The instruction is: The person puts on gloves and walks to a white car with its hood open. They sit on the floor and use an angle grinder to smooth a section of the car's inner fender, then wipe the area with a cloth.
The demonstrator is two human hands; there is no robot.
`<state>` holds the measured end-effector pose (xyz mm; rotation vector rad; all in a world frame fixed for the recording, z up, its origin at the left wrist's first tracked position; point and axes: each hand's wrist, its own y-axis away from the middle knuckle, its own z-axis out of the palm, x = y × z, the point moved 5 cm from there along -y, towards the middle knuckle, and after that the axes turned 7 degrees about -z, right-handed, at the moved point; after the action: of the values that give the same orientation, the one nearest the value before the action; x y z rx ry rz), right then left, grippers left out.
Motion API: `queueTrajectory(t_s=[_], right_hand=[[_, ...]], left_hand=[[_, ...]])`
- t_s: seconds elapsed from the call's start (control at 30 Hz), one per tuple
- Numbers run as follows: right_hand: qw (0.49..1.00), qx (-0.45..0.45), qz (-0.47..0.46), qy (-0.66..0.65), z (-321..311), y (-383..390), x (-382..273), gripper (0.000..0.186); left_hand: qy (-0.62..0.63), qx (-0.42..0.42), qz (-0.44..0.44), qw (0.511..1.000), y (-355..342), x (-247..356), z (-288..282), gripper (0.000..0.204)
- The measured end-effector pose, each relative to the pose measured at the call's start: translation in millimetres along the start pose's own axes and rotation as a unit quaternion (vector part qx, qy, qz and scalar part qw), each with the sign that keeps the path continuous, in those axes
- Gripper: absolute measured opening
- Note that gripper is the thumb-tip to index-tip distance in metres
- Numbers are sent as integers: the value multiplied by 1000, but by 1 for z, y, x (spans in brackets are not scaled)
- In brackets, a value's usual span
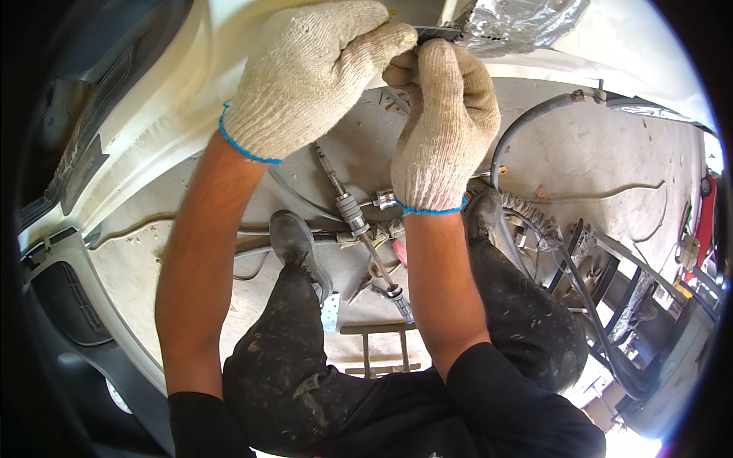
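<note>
Both of my hands wear off-white knit gloves with blue cuffs and are raised at the top of the view, close to a white car body panel (206, 69). My left hand (309, 84) is closed, its fingertips pinching the end of a thin dark flat strip (439, 33). My right hand (447, 126) is closed just below the strip, thumb upward, fingers curled against it. Exactly how the right fingers grip is partly hidden. Beside the strip, crumpled silver foil (527, 27) lies against the white bodywork.
A long metal rod tool with a ribbed sleeve (351, 214) lies on the concrete floor (611, 145) between my boots. A thick grey hose (527, 122) loops at the right, near a metal frame (634, 259). An open car door (76, 305) stands left.
</note>
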<state>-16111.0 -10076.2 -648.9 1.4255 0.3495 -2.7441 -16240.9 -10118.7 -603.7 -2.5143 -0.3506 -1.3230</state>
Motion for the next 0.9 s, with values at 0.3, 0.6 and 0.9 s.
queueTrajectory(t_s=[0.3, 0.6, 0.9], right_hand=[[1000, 4, 10, 20, -4, 4, 0, 9], [996, -10, 5, 91, -5, 5, -6, 10], [998, 8, -5, 63, -2, 4, -6, 9]], left_hand=[[-5, -12, 3, 1000, 5, -3, 8, 22], [84, -46, -29, 995, 9, -1, 13, 23], [81, -9, -18, 996, 8, -3, 12, 22]])
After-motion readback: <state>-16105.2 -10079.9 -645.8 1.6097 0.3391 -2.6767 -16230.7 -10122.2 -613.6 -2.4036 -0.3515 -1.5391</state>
